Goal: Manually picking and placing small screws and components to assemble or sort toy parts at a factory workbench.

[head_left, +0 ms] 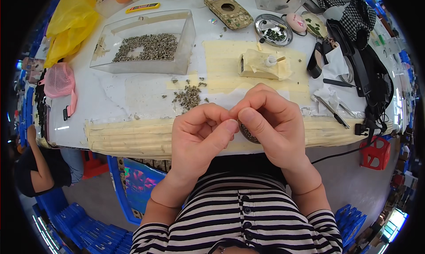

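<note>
My left hand [201, 136] and my right hand [274, 125] meet fingertip to fingertip above the table's front edge. Thumb and forefinger of the left are pinched; whatever they hold, if anything, is too small to make out. Under the curled fingers of the right shows part of a dark, rounded piece with a textured face [249, 133], mostly hidden by the hand. Just beyond the left hand lies a loose pile of small greyish-brown parts [188, 97]. More such parts [146, 47] fill the middle of a clear plastic box [183, 63] farther left.
A camouflage model tank hull [228, 11] lies at the back, beside a round metal dish [273, 42] with dark green bits. Nearer stands a tape-covered block holding a small white pot [270, 61]. Tweezers [332, 111] lie right. A person [42, 170] sits at left.
</note>
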Tool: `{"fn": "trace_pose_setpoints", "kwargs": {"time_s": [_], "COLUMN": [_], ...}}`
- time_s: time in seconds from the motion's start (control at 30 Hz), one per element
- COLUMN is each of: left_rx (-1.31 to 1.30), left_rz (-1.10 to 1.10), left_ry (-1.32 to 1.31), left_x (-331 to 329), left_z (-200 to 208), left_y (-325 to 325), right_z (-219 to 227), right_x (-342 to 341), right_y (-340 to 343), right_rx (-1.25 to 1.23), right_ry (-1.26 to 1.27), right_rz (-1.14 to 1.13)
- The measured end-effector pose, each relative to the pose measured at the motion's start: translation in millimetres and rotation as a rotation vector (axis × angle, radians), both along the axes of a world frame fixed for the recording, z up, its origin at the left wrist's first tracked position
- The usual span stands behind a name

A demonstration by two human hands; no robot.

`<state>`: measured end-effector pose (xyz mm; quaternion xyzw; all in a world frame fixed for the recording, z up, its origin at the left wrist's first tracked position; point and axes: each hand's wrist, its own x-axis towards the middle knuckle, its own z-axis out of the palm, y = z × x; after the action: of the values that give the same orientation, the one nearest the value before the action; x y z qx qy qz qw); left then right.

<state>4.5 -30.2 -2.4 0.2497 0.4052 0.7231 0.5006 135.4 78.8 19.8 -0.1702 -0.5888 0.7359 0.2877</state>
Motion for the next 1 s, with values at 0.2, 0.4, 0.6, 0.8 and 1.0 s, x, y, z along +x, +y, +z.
{"fn": "trace_pose_setpoints", "kwargs": {"time_s": [0.2, 0.4, 0.6, 0.8, 1.0], "left_rx": [-0.037, -0.013, -0.002, -0.027, -0.053], "left_rz": [0.009, 0.032, 0.074, 0.102, 0.057], "left_ry": [0.011, -0.038, -0.023, 0.064, 0.145], "left_x": [0.3, 1.4, 1.2, 2.6, 0.5], "left_z": [3.3, 2.0, 2.6, 2.6, 7.3], "left_y": [0.1, 0.6, 0.8, 0.8, -0.6], "right_z": [1.1, -2.0, -6.2, -5.4, -5.0], "right_x": [-0.9, -0.5, -0.1, -3.8, -2.3], "right_y": [-1.1, -0.1, -0.4, -2.7, -2.0], "right_rx": [0.069, 0.113, 0.48, 0.784, 0.707], "right_ry": [-0.042, -0.05, -0.021, -0.056, -0.074], "right_rz": [-0.029, -0.014, -0.226, -0.303, -0.284]}}
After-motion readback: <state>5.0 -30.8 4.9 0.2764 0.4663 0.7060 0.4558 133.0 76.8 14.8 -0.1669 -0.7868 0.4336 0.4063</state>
